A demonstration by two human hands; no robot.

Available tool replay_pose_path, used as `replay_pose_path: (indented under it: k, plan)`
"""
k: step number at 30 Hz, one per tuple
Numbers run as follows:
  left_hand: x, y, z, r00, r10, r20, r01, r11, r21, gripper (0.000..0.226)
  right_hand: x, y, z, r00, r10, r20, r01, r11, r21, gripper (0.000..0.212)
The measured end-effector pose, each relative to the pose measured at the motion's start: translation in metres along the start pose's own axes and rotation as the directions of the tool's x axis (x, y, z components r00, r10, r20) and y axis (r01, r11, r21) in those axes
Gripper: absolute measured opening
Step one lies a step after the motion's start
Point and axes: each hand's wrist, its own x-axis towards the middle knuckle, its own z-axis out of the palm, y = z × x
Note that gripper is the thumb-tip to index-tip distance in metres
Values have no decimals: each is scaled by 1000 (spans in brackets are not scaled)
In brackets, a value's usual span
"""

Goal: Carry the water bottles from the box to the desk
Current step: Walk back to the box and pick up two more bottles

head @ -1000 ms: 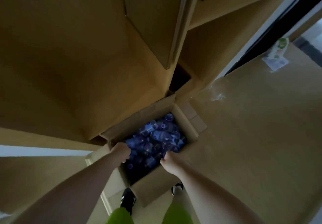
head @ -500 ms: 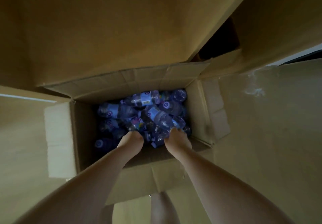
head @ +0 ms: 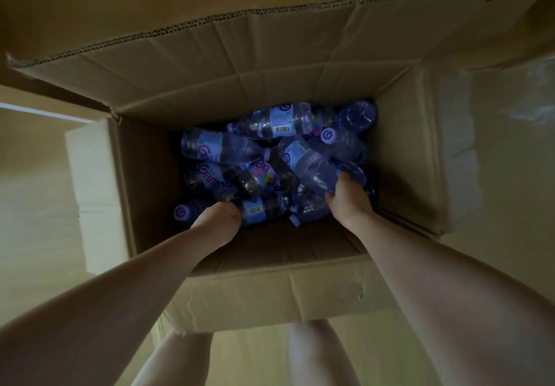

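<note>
Since the water bottles lie jumbled at the bottom of the deep cardboard box, each grasp should close round a bottle's middle and lift straight up — dragging sideways would likely snag its neighbours. Both arms reach steeply down over the near wall. Near left in the pile, the left hand curls on a barcode-labelled bottle. At the right, the right hand wraps the lower end of a slanted bottle — fingers hidden beneath it.

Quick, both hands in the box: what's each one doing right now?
Left hand: fingers curled on a bottle.
Right hand: holding a bottle.
</note>
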Motion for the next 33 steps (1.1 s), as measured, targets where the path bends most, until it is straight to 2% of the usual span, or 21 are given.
replay_pose_path:
  k: [2,6,8,9,11,12,14,16,17,19,20,22,23,24,27,28,31,33]
  plan:
    - [-3,5,7,1000,9,8,-10,1000,29,20,-7,-2,-1,994,-101,-46,99,994,-46,40]
    - [-15,22,11,997,81,14,-82,991,102,22,-22,-20,-11,963,-214,-167,215,977,-8,37]
    - [-23,32,7,991,135,-4,-133,984,121,25,-25,-34,-23,942,-280,-185,282,959,-16,22]
    - [-26,36,2,988,155,-23,-152,982,117,25,-26,-40,-31,934,-313,-173,314,949,-22,18]
    - [-30,45,-8,977,200,-71,-193,977,96,24,-30,-48,-47,917,-386,-98,384,923,-36,30]
    - [-32,48,-14,971,222,-89,-215,974,75,30,-31,-49,-55,908,-416,-42,417,909,-2,35]
    - [-38,53,-23,959,267,-92,-266,964,21,57,-34,-47,-72,885,-458,80,441,881,169,40]
    - [-47,61,-27,943,331,-36,-333,941,-66,75,-38,-42,-86,856,-488,170,409,841,355,40]
    - [-52,65,-28,931,365,-6,-363,924,-122,68,-40,-40,-92,846,-501,185,398,822,407,38]
    - [-60,73,-27,901,434,28,-417,880,-227,32,-43,-39,-101,849,-496,183,340,778,528,32]
    - [-65,77,-30,890,454,35,-427,858,-287,24,-44,-39,-104,859,-481,173,293,740,606,31]
    - [-71,84,-38,877,475,73,-422,834,-355,40,-47,-43,-108,897,-417,143,201,675,710,32]
    - [-70,86,-41,869,486,93,-430,834,-345,50,-49,-46,-107,921,-368,128,163,663,731,36]
    - [-71,88,-44,867,487,106,-438,846,-303,49,-50,-49,-105,944,-308,118,121,656,745,42]
    - [-70,92,-45,886,460,60,-424,855,-298,8,-55,-57,-93,969,-175,173,-30,612,790,45]
    - [-71,91,-44,901,432,45,-394,856,-336,10,-59,-58,-87,966,-182,183,-35,609,792,47]
    - [-68,81,-36,967,253,34,-206,851,-484,50,-76,-64,-64,929,-287,234,-22,587,809,49]
    - [-66,76,-32,995,95,-6,-77,765,-640,59,-84,-72,-46,879,-372,297,-76,506,859,53]
